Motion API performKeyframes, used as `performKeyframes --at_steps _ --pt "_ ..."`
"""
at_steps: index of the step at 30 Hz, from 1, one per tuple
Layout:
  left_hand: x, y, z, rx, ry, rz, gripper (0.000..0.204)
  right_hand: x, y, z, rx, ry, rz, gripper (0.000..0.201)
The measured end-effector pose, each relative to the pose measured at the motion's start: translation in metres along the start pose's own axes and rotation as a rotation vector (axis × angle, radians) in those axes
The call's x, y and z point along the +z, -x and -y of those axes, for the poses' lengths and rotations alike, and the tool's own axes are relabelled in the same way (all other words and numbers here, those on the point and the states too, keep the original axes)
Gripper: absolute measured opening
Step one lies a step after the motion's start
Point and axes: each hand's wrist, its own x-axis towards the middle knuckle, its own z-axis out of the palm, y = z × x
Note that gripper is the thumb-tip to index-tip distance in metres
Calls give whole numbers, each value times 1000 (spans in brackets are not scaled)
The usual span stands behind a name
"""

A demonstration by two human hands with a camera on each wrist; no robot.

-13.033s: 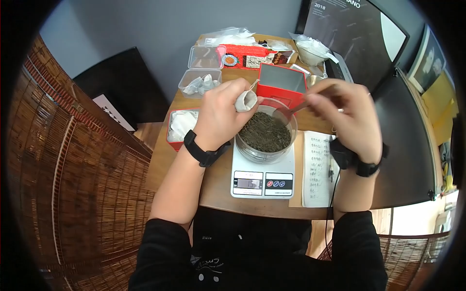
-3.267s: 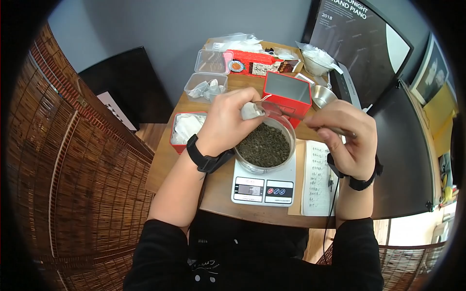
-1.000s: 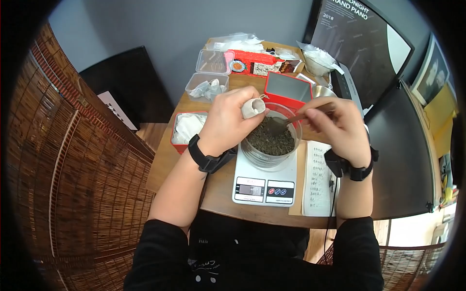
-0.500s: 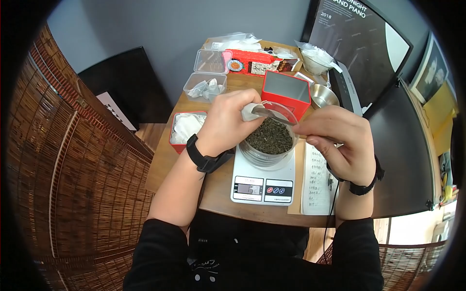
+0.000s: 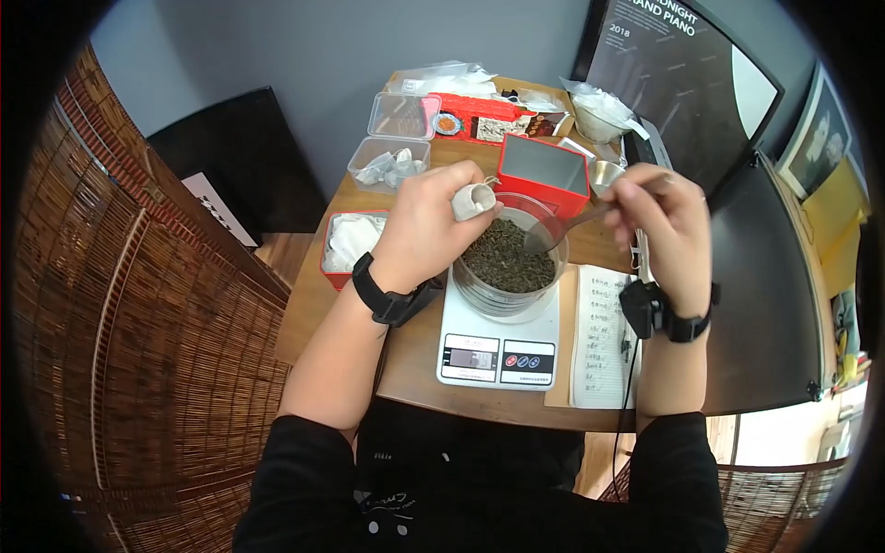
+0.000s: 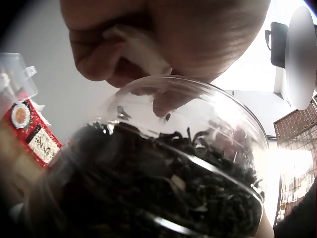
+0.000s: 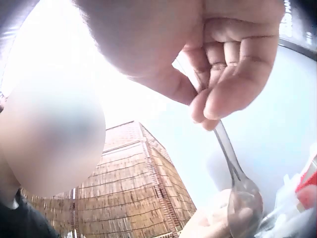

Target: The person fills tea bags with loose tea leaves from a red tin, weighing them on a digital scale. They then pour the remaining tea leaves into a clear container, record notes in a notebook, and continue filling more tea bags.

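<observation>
My left hand (image 5: 426,219) grips a small white drawstring bag (image 5: 474,202), its round mouth facing up beside the tub's rim. In my right hand (image 5: 668,217) a metal spoon (image 5: 548,234) is pinched by the handle. The spoon's bowl dips inside a clear round tub (image 5: 507,308), at the right side of the dark dried leaves (image 5: 509,258), which look like loose tea. A white digital kitchen scale (image 5: 482,377) carries the tub. In the left wrist view, the bag (image 6: 141,49) shows between my fingers above the tub's rim.
Behind the tub stands an open red tin (image 5: 544,191). At left are a red box with white bags (image 5: 354,241) and a clear plastic box (image 5: 371,172) of filled pouches. A metal bowl (image 5: 605,177) stands behind my right hand; a notebook (image 5: 599,369) lies right of the scale.
The spoon went from the tub to the bag's mouth half a second ago, and is now back over the leaves in the tub. My left hand has kept its grip on the bag.
</observation>
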Motion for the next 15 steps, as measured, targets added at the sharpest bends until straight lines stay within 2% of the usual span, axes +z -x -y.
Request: performKeyframes --at_steps 3,4,6,10,15 --pt "0 0 1 -36 -1 14 26 3 -25 -37 277 2 145 26" --pt "0 0 1 -61 -2 26 27 4 -31 -50 276 0 144 26" --pt "0 -1 1 -58 1 25 27 7 -39 -68 425 -126 290 29" --pt "-1 -1 1 -58 9 40 26 9 -38 -71 481 -242 263 31" --pt "-1 0 2 -49 0 38 26 10 -39 -80 458 -325 280 32"
